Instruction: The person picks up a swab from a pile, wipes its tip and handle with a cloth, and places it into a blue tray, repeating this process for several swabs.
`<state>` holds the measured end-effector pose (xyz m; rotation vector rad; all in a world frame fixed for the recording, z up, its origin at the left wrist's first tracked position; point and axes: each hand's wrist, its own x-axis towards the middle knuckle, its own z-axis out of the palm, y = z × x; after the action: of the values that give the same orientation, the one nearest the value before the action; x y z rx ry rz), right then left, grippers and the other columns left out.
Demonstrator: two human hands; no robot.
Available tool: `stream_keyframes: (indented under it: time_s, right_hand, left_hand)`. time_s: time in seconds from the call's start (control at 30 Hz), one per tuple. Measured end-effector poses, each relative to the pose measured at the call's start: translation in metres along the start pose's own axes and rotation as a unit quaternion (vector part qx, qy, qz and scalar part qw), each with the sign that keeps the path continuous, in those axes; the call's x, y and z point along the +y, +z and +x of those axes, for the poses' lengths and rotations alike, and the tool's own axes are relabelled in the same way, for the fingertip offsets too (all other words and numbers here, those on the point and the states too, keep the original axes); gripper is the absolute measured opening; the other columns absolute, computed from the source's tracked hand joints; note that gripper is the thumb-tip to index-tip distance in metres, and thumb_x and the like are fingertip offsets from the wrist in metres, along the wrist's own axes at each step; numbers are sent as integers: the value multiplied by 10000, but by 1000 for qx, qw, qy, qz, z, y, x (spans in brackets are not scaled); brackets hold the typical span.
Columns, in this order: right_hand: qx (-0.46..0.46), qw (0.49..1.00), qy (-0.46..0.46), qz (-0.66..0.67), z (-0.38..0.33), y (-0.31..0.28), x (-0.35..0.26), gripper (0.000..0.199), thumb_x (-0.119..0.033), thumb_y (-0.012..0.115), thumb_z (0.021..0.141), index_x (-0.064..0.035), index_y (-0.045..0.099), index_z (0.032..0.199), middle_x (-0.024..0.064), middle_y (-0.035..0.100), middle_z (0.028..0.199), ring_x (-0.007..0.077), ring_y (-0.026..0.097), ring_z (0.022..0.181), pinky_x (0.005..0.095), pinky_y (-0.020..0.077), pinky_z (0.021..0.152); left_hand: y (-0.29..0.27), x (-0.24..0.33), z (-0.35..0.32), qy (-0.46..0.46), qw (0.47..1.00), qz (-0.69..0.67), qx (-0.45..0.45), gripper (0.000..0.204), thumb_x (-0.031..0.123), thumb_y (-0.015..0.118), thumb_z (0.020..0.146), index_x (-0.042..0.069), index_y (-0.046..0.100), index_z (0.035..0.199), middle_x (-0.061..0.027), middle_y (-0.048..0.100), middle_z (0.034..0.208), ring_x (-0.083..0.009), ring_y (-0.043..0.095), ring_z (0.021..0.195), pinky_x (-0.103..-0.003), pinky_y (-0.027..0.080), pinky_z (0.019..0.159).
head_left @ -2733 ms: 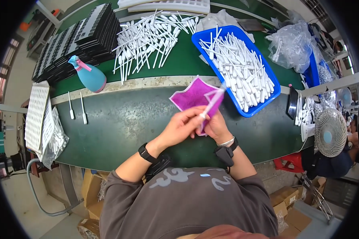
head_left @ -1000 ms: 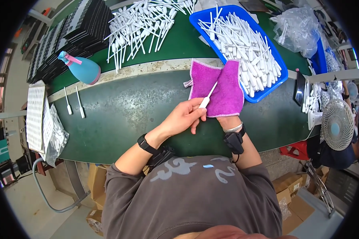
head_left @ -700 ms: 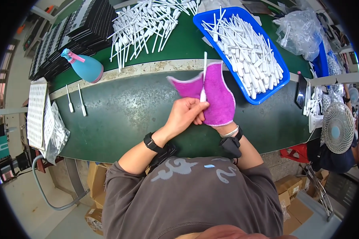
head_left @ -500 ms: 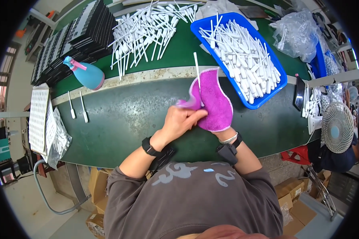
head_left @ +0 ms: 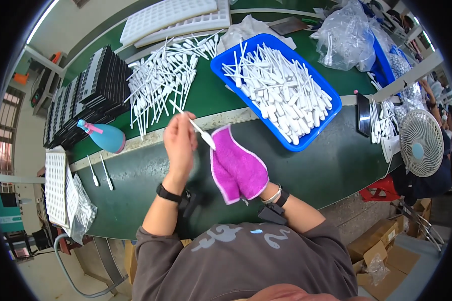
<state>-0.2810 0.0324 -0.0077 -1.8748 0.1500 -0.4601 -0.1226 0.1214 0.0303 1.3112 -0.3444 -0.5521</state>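
Observation:
My left hand is closed, pinching the thin stem of a white plastic dropper. Its bulb end slants down to the right and meets the upper left edge of a purple cloth. Draped over my right hand, the cloth covers the palm and fingers, so only the wrist end shows. Two more droppers lie side by side on the green table to the left. A blue tray heaped with similar droppers stands beyond my right hand.
A loose pile of droppers lies at the back, beside stacked black trays. A blue spray bottle stands at left, near white perforated sheets. White foam trays lie behind. A fan is at right.
The dropper has come out of the fold of the purple cloth in my left hand, which moved up and left. The cloth now hangs loosely over my right hand. The view has shifted.

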Motion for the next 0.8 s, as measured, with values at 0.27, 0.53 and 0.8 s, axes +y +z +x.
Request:
stream_keyframes:
  time_s: [0.27,0.53,0.8]
  right_hand:
    - [107,983,-79,-126,10,-17,-3,403,-143,527,918,-87,471,1313,108,597,1124,239,617,937,317,490,786]
    - [49,998,4,-43,7,-20,2,795,-158,736,682,-121,380,1392,142,620,940,327,612,764,370,484,659]
    - [33,991,123,31,8,-13,1,535,-95,574,863,-200,438,1369,44,613,830,164,584,662,285,460,603]
  left_hand:
    - [66,2,117,-153,977,1,-151,218,228,491,950,35,592,946,32,464,657,-68,377,498,-212,275,419]
    - [121,-38,190,-171,965,114,-164,286,203,479,935,-43,598,851,-107,610,720,-196,601,528,-313,528,465]
    - [151,-50,200,10,936,328,-130,375,250,561,868,-62,599,663,-192,631,630,-310,655,579,-391,543,550]
